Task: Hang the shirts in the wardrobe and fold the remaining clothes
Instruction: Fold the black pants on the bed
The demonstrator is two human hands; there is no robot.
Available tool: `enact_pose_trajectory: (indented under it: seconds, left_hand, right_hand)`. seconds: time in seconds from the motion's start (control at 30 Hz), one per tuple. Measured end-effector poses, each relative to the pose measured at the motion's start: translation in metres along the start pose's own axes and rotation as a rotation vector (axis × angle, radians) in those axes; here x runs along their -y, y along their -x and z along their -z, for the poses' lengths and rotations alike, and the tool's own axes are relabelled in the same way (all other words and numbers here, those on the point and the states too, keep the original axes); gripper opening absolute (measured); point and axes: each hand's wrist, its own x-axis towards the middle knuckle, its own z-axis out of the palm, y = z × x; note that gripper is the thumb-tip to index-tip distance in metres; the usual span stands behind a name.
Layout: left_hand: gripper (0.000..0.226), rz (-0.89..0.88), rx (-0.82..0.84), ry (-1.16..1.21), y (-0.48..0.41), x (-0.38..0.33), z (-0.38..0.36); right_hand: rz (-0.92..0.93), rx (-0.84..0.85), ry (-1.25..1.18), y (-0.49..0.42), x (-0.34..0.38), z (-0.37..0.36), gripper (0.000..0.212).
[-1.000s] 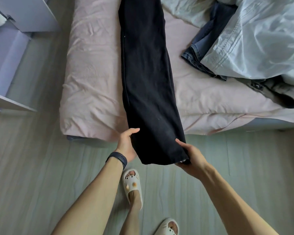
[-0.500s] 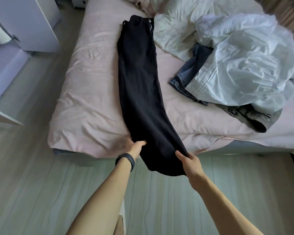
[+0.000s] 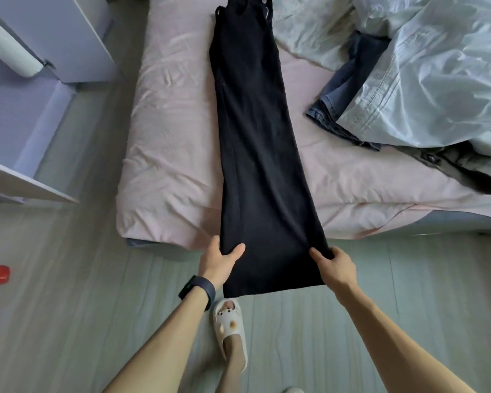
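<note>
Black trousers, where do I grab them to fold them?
By both side edges near the hems, coming from the near side of the bed: the black trousers lie straight, hems overhanging its edge. The left hand and right hand grip there.

Both forearms are bare down to the left hand [image 3: 220, 260] and the right hand [image 3: 336, 265]. A dark band [image 3: 199, 290] with a flat black face wraps the left wrist. One foot wears a cream open-toed slipper [image 3: 229, 321] with small round tan studs on top. The toe of a second slipper [image 3: 294, 390] shows at the bottom edge.
</note>
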Motion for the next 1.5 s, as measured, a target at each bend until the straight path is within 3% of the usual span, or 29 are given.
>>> enact_pose_trajectory:
  seconds: [0.17,0.27,0.3,0.33,0.47,0.53,0.63,0.73,0.83,1.03,1.17,1.33,1.4,1.5]
  left_hand:
    - [0.011,-0.031,-0.038,-0.093,0.030,0.009,0.040]
    - [0.016,-0.013,-0.073,0.014,0.034,0.005,0.041]
    - [0.020,-0.017,-0.116,0.012,0.037,0.001,0.041]
    - [0.024,-0.016,-0.160,-0.017,0.040,0.000,0.040]
    - [0.046,0.079,-0.231,-0.261,0.057,0.020,0.028]
    - [0.051,0.147,-0.182,-0.437,0.062,0.047,0.019]
    - [0.018,0.155,-0.130,-0.242,0.070,0.068,0.016]
    - [0.025,0.163,-0.127,-0.108,0.076,0.078,0.017]
    - [0.013,0.208,-0.067,-0.039,0.075,0.076,0.015]
    - [0.074,0.222,0.026,-0.065,0.028,0.076,-0.006]
    - [0.087,0.257,0.033,0.038,-0.020,0.085,-0.026]
    - [0.025,0.278,0.010,0.153,-0.049,0.119,-0.039]
    - [0.020,0.272,-0.002,0.187,-0.037,0.123,-0.032]
    - [0.036,0.284,-0.014,0.161,-0.010,0.116,-0.015]
  right_hand:
    - [-0.016,0.051,-0.228,0.034,0.010,-0.018,0.046]
    - [0.021,0.108,-0.379,0.035,0.018,-0.015,0.011]
    - [0.038,0.102,-0.405,0.036,0.019,-0.012,0.007]
    - [0.053,0.083,-0.400,0.039,0.018,-0.007,0.008]
    - [-0.009,-0.011,-0.147,0.041,-0.011,-0.005,0.046]
    - [-0.062,0.073,-0.061,0.041,-0.032,-0.014,0.040]
    - [-0.082,0.204,-0.154,0.041,-0.050,-0.027,0.014]
    - [-0.054,0.214,-0.237,0.047,-0.058,-0.034,0.017]
    - [-0.103,0.208,-0.306,0.052,-0.058,-0.037,0.012]
    - [-0.097,0.036,-0.123,0.034,-0.070,-0.042,0.025]
    - [-0.133,0.105,-0.222,0.003,-0.083,-0.056,0.016]
    - [-0.137,0.156,-0.306,-0.024,-0.093,-0.076,0.009]
    - [-0.124,0.172,-0.320,-0.021,-0.096,-0.076,0.016]
    - [-0.081,0.117,-0.233,-0.011,-0.102,-0.069,0.014]
